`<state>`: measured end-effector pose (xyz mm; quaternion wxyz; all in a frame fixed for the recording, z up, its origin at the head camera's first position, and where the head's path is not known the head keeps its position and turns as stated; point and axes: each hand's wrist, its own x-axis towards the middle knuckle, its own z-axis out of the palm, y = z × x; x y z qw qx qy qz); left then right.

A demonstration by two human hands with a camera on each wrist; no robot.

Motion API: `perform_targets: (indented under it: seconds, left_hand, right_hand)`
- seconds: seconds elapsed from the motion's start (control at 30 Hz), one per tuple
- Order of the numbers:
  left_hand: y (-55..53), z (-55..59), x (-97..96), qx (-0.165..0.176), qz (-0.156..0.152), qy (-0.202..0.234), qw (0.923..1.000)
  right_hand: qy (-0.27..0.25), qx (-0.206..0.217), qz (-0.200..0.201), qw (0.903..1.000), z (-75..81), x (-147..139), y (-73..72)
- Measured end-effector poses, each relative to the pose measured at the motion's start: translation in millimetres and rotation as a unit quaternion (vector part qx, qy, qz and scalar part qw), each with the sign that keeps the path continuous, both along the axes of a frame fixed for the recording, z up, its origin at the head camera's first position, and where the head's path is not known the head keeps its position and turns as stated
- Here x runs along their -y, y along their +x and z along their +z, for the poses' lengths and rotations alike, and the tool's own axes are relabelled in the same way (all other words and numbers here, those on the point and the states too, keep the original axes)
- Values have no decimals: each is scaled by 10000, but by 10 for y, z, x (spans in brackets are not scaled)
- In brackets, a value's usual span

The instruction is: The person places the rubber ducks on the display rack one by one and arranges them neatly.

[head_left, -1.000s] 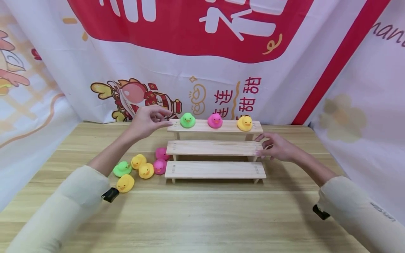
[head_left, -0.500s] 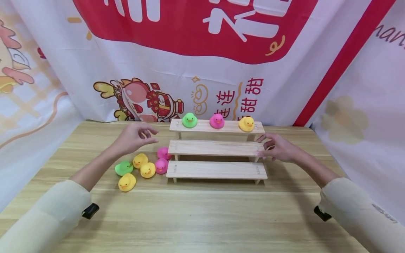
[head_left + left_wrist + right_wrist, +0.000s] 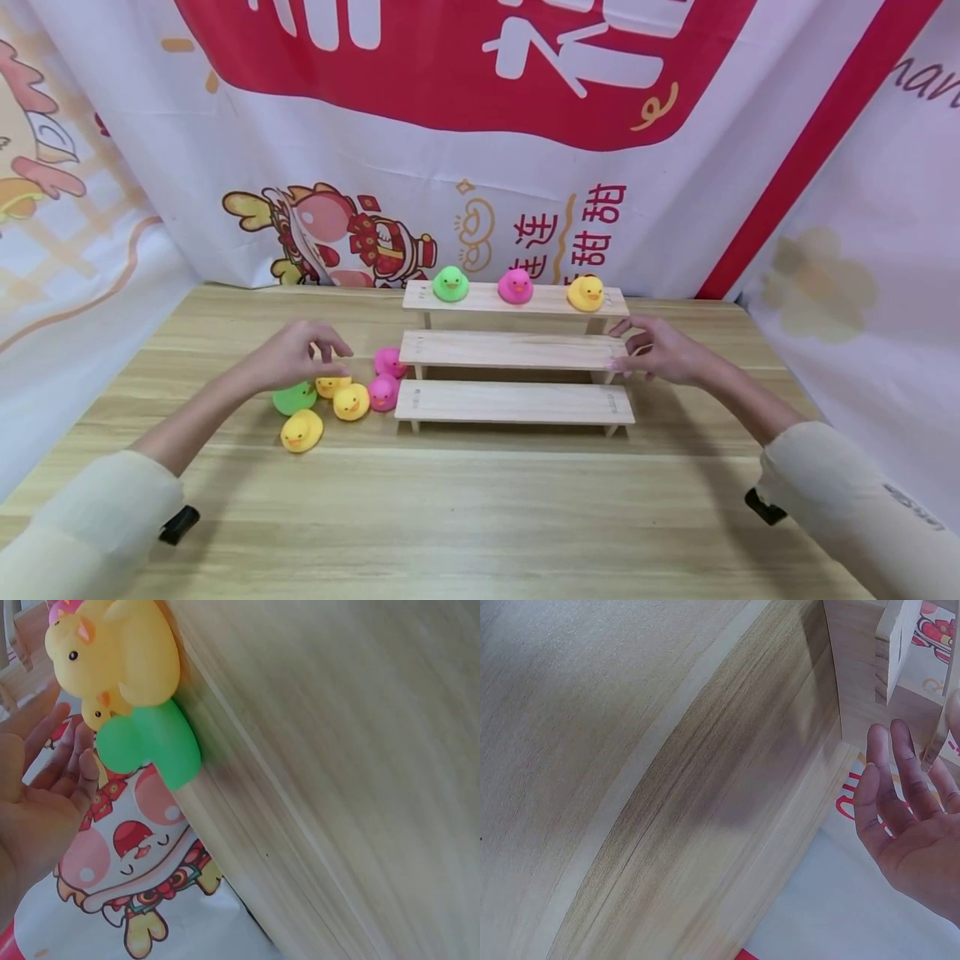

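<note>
Fingers of your left hand (image 3: 296, 354) bend loosely around nothing: that grip is released. You have it above the rear yellow duck (image 3: 332, 387) and the loose green duck (image 3: 294, 399), partly hiding both in the head view; you cannot tell whether a fingertip touches either. Your right hand (image 3: 663, 352) is at the right end of the middle shelf (image 3: 510, 350), thumb at its front corner and fingers bent near its back corner; you cannot tell from these views whether they pinch the wood or only rest by it.

Just beside the rear yellow duck you have the middle yellow duck (image 3: 351, 402), while the front yellow duck (image 3: 302, 431) sits nearer to you, just in front of the loose green duck. Your front pink duck (image 3: 383, 392) is by the left end of the bottom shelf (image 3: 513, 403), with the rear pink duck (image 3: 390, 362) behind it. On the top shelf (image 3: 483, 297), from your left to your right, the high green duck (image 3: 451, 284), high pink duck (image 3: 516, 286) and high yellow duck (image 3: 586, 293) stand upright and apart.

Under everything is your wood-grain table (image 3: 450, 508); beyond it hangs a red-and-white printed cloth (image 3: 360, 142). Your pale sleeves (image 3: 82, 517) reach in from both lower corners.
</note>
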<state>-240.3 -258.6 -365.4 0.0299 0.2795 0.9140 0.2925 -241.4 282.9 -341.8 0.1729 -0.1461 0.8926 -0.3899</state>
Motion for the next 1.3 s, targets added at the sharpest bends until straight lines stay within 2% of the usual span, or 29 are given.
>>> perform_targets:
  seconds: [0.2, 0.47, 0.73, 1.0, 1.13, 1.3]
  left_hand:
    - [-18, 2, 140, 242, -126, -265, 9993]
    - [-24, -60, 191, 758, -305, -209, 9964]
    - [-36, -58, 184, 749, -299, -264, 9964]
    - [-33, 22, 159, 648, -177, -292, 9973]
    - [-36, 86, 139, 546, -181, -139, 9982]
    - [-17, 142, 88, 467, -266, 277, 9982]
  right_hand:
    - [33, 64, -33, 10000, 2, -4, -7]
    - [85, 82, -66, 9999, -7, -11, -18]
    - [116, 67, -91, 9999, -12, -17, -25]
    - [51, -4, -52, 10000, -15, -9, -7]
    - [69, 34, -70, 9999, -10, -5, -8]
    - [155, 28, -76, 9998, 7, -2, -6]
